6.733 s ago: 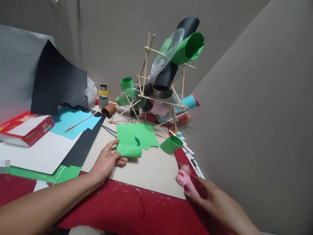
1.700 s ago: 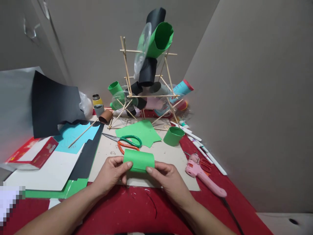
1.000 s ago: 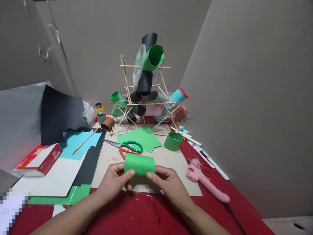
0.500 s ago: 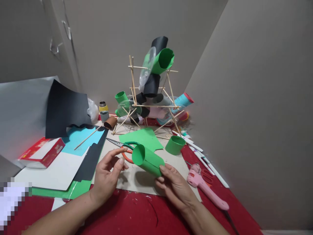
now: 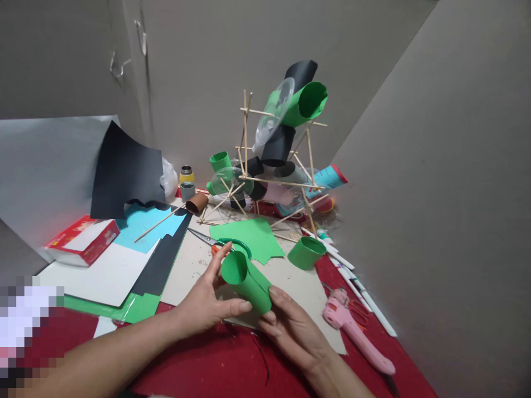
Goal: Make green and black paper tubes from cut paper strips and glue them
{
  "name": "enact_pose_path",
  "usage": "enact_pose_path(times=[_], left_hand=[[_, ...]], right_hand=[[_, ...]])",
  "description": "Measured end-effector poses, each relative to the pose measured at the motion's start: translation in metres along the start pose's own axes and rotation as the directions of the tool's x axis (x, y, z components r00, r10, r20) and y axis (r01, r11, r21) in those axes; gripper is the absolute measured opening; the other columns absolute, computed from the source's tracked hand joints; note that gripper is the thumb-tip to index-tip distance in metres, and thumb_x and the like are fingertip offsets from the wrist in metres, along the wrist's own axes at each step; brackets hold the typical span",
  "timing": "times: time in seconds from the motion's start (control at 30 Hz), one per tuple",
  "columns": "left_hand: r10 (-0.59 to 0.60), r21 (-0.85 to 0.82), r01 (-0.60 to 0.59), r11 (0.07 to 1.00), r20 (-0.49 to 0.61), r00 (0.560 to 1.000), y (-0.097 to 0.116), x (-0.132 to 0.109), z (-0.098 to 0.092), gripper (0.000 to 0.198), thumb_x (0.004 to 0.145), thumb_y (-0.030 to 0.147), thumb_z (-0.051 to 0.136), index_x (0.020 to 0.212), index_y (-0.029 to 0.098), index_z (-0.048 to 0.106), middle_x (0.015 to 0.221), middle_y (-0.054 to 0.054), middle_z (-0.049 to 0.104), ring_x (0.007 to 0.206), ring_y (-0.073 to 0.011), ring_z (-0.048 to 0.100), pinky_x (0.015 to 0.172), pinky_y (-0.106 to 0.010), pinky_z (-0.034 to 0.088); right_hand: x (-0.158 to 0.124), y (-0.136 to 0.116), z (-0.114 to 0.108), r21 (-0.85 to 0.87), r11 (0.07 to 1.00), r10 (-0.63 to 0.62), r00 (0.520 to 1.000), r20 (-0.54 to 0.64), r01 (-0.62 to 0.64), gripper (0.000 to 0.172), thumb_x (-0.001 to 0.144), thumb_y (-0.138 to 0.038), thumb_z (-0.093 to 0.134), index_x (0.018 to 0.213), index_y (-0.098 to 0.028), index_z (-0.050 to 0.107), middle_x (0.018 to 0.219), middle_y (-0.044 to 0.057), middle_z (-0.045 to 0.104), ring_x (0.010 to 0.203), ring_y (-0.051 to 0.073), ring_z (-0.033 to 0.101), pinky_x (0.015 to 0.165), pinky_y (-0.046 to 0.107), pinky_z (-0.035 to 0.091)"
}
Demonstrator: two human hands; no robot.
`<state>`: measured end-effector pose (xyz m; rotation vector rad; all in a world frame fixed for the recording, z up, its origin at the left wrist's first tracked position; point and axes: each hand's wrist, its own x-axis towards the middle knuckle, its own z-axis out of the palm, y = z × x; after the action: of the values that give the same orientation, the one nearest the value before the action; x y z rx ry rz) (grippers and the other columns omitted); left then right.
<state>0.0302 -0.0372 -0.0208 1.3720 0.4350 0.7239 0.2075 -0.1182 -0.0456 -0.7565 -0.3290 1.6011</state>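
Between my two hands is a green paper tube (image 5: pixel 251 284), its open end tipped up toward the left and a seam running along its side. My right hand (image 5: pixel 296 326) pinches the lower right end between thumb and fingers. Around the left side curves my left hand (image 5: pixel 211 301), thumb across the front and index finger up behind the rim; its other fingers are hidden. Just behind the tube lie scissors (image 5: pixel 236 246) with green and orange handles, partly covered. A green paper sheet (image 5: pixel 253 237) and a second, shorter green tube (image 5: pixel 306 253) rest on the cardboard beyond.
A stick frame (image 5: pixel 282 182) carrying green and black tubes and clear plastic discs stands at the back. Right lies a pink glue gun (image 5: pixel 357 331) beside white sticks (image 5: pixel 373 309). Left are a red box (image 5: pixel 83 240), blue paper (image 5: pixel 153 226) and black paper (image 5: pixel 128 171).
My left hand has moved right and closed around the green tube, which now stands more steeply. The view has shifted, so the surroundings sit farther right.
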Motion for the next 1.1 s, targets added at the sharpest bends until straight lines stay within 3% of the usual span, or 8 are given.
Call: enact_pose_path(times=[0.23, 0.33, 0.5, 0.57, 0.7, 0.83, 1.0, 1.1], left_hand=[[-0.075, -0.232, 0.067, 0.970, -0.023, 0.997, 0.007, 0.012, -0.011, 0.070, 0.073, 0.035, 0.078, 0.133, 0.019, 0.045, 0.127, -0.015, 0.060, 0.114, -0.0276, 0.058, 0.095, -0.038, 0.046], [-0.146, -0.274, 0.153, 0.950, 0.048, 0.988, 0.009, 0.016, -0.019, 0.056, 0.077, 0.037, 0.073, 0.126, 0.015, 0.054, 0.122, -0.016, 0.063, 0.109, -0.0271, 0.060, 0.090, -0.037, 0.048], [-0.306, -0.232, 0.379, 0.896, 0.295, 0.905, 0.009, 0.016, -0.021, 0.056, 0.075, 0.034, 0.076, 0.125, 0.017, 0.058, 0.112, -0.011, 0.067, 0.094, -0.0200, 0.065, 0.082, -0.029, 0.049], [-0.321, -0.178, 0.406, 0.896, 0.370, 0.872, 0.008, 0.015, -0.019, 0.055, 0.077, 0.034, 0.074, 0.127, 0.018, 0.058, 0.116, -0.010, 0.066, 0.100, -0.0198, 0.064, 0.087, -0.028, 0.047], [-0.321, -0.072, 0.377, 0.924, 0.389, 0.863, 0.005, 0.015, -0.016, 0.050, 0.082, 0.037, 0.068, 0.128, 0.021, 0.057, 0.124, -0.008, 0.063, 0.115, -0.0237, 0.058, 0.097, -0.033, 0.043], [-0.346, -0.036, 0.368, 0.929, 0.268, 0.899, 0.002, 0.016, -0.016, 0.048, 0.084, 0.042, 0.065, 0.127, 0.022, 0.057, 0.119, -0.008, 0.064, 0.109, -0.0229, 0.061, 0.091, -0.032, 0.046], [-0.148, 0.013, 0.154, 0.988, -0.215, 0.965, 0.007, 0.020, -0.017, 0.033, 0.081, 0.046, 0.066, 0.095, 0.016, 0.067, 0.088, -0.006, 0.069, 0.070, -0.0140, 0.062, 0.061, -0.023, 0.049], [-0.129, 0.048, 0.142, 0.989, -0.217, 0.968, 0.011, 0.018, -0.015, 0.036, 0.081, 0.048, 0.064, 0.077, 0.013, 0.067, 0.069, -0.004, 0.066, 0.052, -0.0096, 0.055, 0.050, -0.020, 0.045]], right_hand=[[0.000, 0.004, 0.002, -0.270, 0.960, 0.077, 0.997, 0.016, -0.069, 0.036, 0.074, -0.050, 0.075, 0.079, -0.015, 0.068, 0.061, 0.003, 0.063, 0.045, 0.009, 0.052, 0.037, 0.016, 0.038], [0.002, -0.005, -0.003, -0.376, 0.923, -0.137, 0.984, -0.113, 0.086, 0.039, 0.077, -0.052, 0.071, 0.073, -0.013, 0.068, 0.062, 0.003, 0.063, 0.043, 0.006, 0.047, 0.035, 0.013, 0.034], [-0.006, -0.022, -0.003, -0.437, 0.789, -0.532, 0.837, -0.130, 0.433, 0.026, 0.072, -0.040, 0.079, 0.090, -0.021, 0.073, 0.089, 0.002, 0.067, 0.051, 0.004, 0.047, 0.039, 0.013, 0.035], [-0.011, -0.023, -0.001, -0.486, 0.772, -0.483, 0.875, -0.029, 0.410, 0.035, 0.073, -0.038, 0.078, 0.105, -0.025, 0.071, 0.096, 0.003, 0.067, 0.052, 0.005, 0.047, 0.041, 0.016, 0.036], [-0.016, -0.018, 0.000, -0.611, 0.756, -0.237, 0.968, 0.079, 0.235, 0.039, 0.070, -0.035, 0.081, 0.104, -0.020, 0.072, 0.055, -0.003, 0.058, 0.043, 0.008, 0.044, 0.041, 0.020, 0.034], [-0.015, -0.016, -0.002, -0.654, 0.729, -0.232, 0.972, 0.039, 0.200, 0.027, 0.066, -0.040, 0.082, 0.076, -0.016, 0.073, 0.048, -0.002, 0.058, 0.037, 0.007, 0.043, 0.038, 0.020, 0.032], [-0.010, -0.019, -0.007, -0.578, 0.758, -0.413, 0.908, -0.068, 0.302, 0.026, 0.071, -0.042, 0.079, 0.073, -0.018, 0.070, 0.040, -0.005, 0.052, 0.034, 0.007, 0.039, 0.036, 0.018, 0.028], [-0.007, -0.020, -0.008, -0.546, 0.764, -0.481, 0.868, -0.126, 0.344, 0.025, 0.071, -0.040, 0.079, 0.075, -0.018, 0.069, 0.041, -0.005, 0.053, 0.034, 0.006, 0.040, 0.035, 0.017, 0.030]])
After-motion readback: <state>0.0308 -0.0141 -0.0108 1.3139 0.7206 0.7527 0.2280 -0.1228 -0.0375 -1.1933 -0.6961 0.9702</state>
